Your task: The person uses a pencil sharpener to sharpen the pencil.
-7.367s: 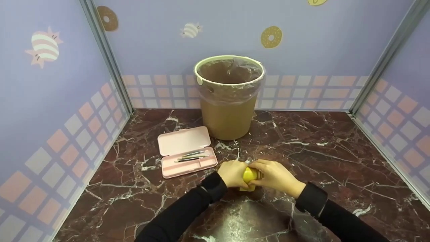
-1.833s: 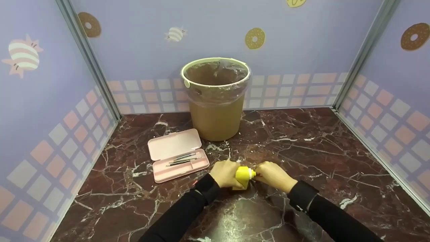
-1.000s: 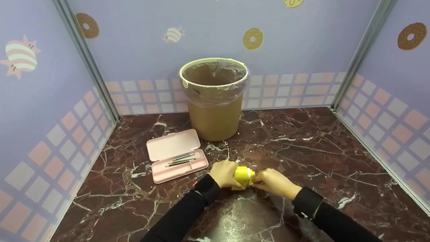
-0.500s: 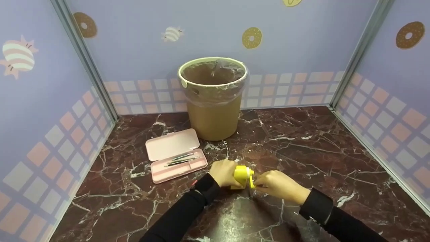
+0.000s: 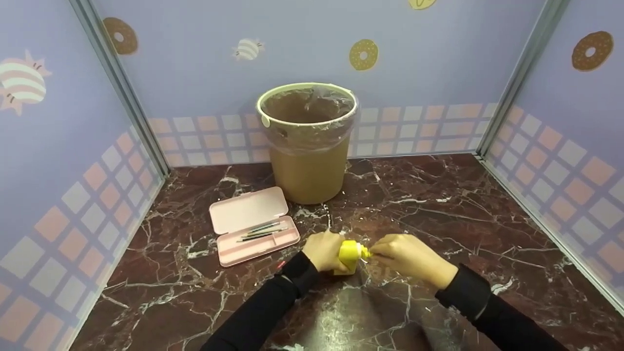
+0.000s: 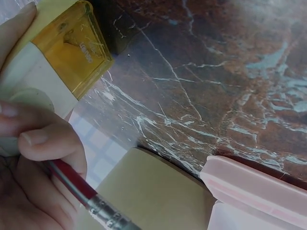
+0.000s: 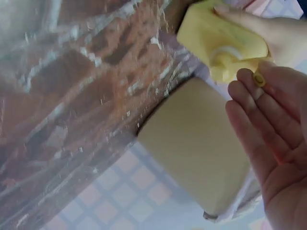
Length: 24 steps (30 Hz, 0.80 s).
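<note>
Fingers of my right hand [image 5: 412, 258] pinch the yellow crank knob [image 7: 259, 79]; those of my left hand [image 5: 321, 251] wrap the yellow sharpener [image 5: 347, 252] — it's between my hands. Room on the tabletop [image 5: 463, 234] right of my right fingers; pink case [image 5: 249, 210] edge just left of my left ones, bin [image 5: 308, 170] beyond. Red pencil [image 6: 72, 182] emerges beneath left fingers — other end hidden, can't tell if inserted. Bin, case cut off in left wrist view.

Bin [image 5: 309, 168] at back, pencil case [image 5: 249, 209] before it, leftward — pencils [image 5: 262, 231] inside, sharpener [image 5: 348, 254] between left hand [image 5: 323, 251] and right hand [image 5: 412, 257]
</note>
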Available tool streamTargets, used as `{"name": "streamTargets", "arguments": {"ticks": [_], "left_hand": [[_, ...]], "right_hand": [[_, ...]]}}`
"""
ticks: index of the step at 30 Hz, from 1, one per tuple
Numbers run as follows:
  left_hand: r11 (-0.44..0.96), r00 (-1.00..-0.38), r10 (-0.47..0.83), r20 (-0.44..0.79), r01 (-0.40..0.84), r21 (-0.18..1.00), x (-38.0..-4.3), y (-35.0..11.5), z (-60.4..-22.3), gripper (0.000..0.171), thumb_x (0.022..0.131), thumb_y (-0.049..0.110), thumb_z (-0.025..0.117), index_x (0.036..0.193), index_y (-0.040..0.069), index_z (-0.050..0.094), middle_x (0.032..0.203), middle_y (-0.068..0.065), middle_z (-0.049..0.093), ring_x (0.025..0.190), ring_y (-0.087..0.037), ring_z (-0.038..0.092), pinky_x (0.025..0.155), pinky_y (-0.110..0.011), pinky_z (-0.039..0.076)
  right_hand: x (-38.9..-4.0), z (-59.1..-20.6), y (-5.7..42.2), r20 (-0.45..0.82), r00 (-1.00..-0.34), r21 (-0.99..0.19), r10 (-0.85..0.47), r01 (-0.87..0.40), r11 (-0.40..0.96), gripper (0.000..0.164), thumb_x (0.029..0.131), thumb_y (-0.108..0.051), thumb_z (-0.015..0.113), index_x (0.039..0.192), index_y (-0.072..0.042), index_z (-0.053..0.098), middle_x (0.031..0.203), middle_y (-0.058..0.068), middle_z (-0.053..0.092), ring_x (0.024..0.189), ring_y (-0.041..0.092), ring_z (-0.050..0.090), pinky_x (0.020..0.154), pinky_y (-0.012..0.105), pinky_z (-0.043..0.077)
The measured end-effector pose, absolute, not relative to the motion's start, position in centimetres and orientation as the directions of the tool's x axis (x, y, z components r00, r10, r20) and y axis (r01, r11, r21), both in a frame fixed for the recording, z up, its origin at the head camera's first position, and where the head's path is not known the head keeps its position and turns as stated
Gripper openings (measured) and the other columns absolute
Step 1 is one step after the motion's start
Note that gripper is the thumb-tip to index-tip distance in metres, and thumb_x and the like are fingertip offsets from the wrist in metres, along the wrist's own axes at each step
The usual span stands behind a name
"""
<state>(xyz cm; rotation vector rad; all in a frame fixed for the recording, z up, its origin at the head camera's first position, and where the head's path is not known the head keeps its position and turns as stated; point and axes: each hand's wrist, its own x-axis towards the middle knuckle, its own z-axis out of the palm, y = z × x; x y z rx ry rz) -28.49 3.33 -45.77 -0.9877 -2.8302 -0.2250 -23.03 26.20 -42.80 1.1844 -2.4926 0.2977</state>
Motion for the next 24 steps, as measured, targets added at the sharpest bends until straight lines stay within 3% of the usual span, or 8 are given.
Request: {"name": "streamTargets", "arguments": {"ticks": [11, 24], "left_hand": [[0.750, -0.761, 0.625, 0.175, 0.647, 0.137, -28.7, 3.4, -45.8, 0.049, 0.063, 0.044, 0.093, 0.092, 0.012, 0.069, 0.086, -0.005, 0.075, 0.075, -0.024, 0.072, 0.066, -0.039, 0.060], [0.746, -0.757, 0.629, 0.178, 0.652, 0.138, -28.8, 3.2, -45.9, 0.048, 0.063, 0.043, 0.092, 0.091, 0.012, 0.069, 0.085, -0.005, 0.075, 0.075, -0.026, 0.072, 0.065, -0.039, 0.059]], "right_hand": [[-25.6, -41.9, 26.1, 0.407, -0.680, -0.097, -0.610, -0.697, 0.711, 0.011, 0.089, -0.012, 0.075, 0.100, -0.010, 0.079, 0.091, 0.004, 0.078, 0.081, 0.019, 0.075, 0.074, 0.036, 0.061], [-28.1, -43.4, 25.4, 0.378, -0.721, -0.074, -0.581, -0.649, 0.757, 0.015, 0.091, -0.014, 0.074, 0.104, -0.012, 0.081, 0.097, 0.007, 0.080, 0.087, 0.024, 0.077, 0.079, 0.041, 0.062]]}}
